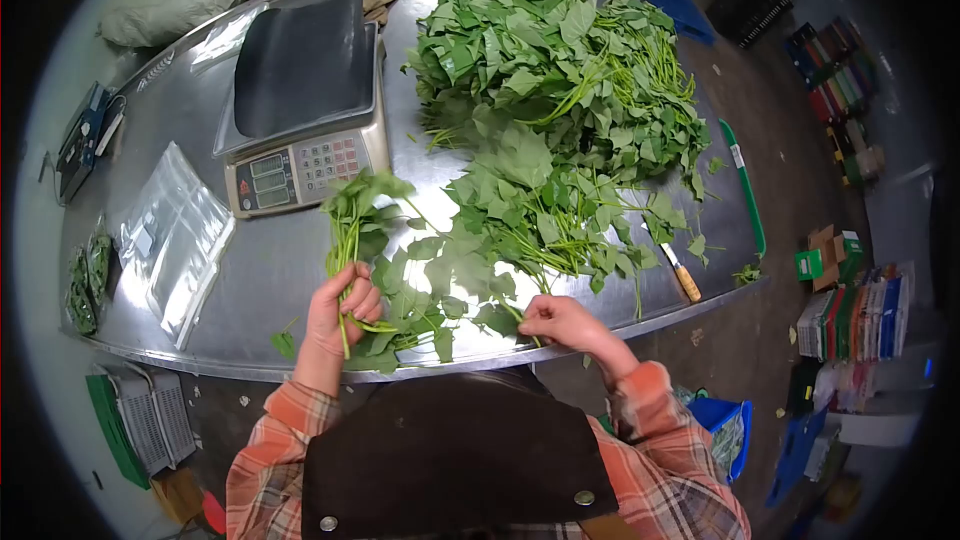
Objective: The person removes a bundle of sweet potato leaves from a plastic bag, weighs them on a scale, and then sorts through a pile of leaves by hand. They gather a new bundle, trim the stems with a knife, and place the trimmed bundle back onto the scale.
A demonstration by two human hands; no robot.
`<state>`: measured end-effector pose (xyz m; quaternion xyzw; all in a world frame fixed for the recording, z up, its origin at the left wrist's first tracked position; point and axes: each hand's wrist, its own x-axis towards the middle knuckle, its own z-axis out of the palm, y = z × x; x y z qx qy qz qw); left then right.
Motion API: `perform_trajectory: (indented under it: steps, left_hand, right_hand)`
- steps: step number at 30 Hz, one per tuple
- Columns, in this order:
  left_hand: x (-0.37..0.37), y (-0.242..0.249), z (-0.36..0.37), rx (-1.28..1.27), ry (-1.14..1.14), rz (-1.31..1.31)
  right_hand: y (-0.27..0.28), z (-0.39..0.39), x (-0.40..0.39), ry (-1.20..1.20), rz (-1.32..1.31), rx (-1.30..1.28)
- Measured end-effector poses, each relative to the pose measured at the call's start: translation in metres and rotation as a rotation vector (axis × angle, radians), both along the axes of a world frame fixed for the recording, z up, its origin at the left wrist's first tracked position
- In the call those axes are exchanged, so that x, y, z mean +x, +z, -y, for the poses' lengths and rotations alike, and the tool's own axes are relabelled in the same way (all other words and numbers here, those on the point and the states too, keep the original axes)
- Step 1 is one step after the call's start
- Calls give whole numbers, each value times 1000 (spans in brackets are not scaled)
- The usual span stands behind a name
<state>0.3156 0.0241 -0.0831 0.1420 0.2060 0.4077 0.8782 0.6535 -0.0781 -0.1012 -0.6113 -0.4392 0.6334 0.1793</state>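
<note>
My left hand is closed round a small upright bunch of leafy stems, just below the scale. My right hand pinches the end of a green stem near the table's front edge. Loose leafy greens lie between my hands. Beyond them a large heap of the same greens covers the back right of the metal table. A knife with a wooden handle rests to the right of my right hand.
Clear plastic bags lie on the left, with bagged greens beside them. A long green tool is at the right edge. Below stand crates at left and a blue bin at right.
</note>
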Motion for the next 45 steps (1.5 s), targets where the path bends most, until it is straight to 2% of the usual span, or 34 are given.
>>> perform_trajectory:
  steps: [1,3,4,6,7,8,11,13,16,19,20,23,26,27,29,30,31,33,35,36,37,39,40,43,44,45]
  left_hand:
    - [8,2,3,38,21,7]
    - [19,11,5,-17,217,-15]
    - [22,16,6,-47,303,-43]
    - [23,16,4,-14,409,-60]
    - [26,13,6,-8,399,-191]
    - [31,12,13,-12,392,-330]
    - [43,-8,35,75,365,-625]
    - [64,-7,45,130,351,-737]
    - [79,-2,49,23,303,-647]
    - [78,-13,45,-27,247,-560]
    - [75,-15,42,-70,257,-530]
    - [73,-25,39,-151,296,-518]
    - [63,-39,28,-210,371,-536]
    - [61,-34,22,-225,400,-540]
    - [61,-21,28,-90,283,-613]
    - [65,-12,34,-36,222,-621]
    - [70,-3,39,21,158,-623]
    - [72,1,46,94,43,-643]
    - [72,-4,50,83,-10,-659]
    - [72,-4,50,12,-4,-638]
    - [71,-8,48,-66,34,-575]
    - [65,-22,44,-226,122,-456]
    - [60,-36,37,-269,157,-450]
    - [50,-51,24,-131,321,-715]
    - [46,-49,21,25,410,-816]
    - [41,-43,19,183,496,-911]
  right_hand:
    - [23,-6,-3,-50,-104,9]
    - [50,-11,-8,-159,-314,20]
    - [30,-17,-10,-122,-139,28]
    - [12,-19,-21,-219,-183,90]
    - [9,-22,-25,-253,-201,121]
    - [9,-22,-32,-310,-365,121]
    - [5,-21,-60,-276,-334,206]
    - [13,-20,-80,-173,-116,300]
    - [12,-21,-102,-46,-40,400]
    - [6,-20,-109,-30,31,560]
    - [5,-19,-110,-65,57,639]
    - [12,-19,-117,-263,-87,861]
    - [29,-15,-114,-200,-57,1075]
    - [31,-19,-113,-180,-18,923]
    - [36,-27,-113,-161,66,607]
    - [28,-36,-113,-182,106,626]
    - [19,-45,-116,-257,43,706]
    - [15,-54,-116,-270,-232,443]
    - [5,-52,-114,-323,-345,249]
    - [1,-48,-114,-370,-343,303]
    - [-2,-43,-112,-357,-307,492]
    - [1,-26,-112,-221,-66,681]
    - [12,-20,-115,-238,-133,704]
    - [37,-18,-97,165,-162,650]
    - [44,-17,-86,139,37,624]
    - [6,-10,-68,-96,292,626]
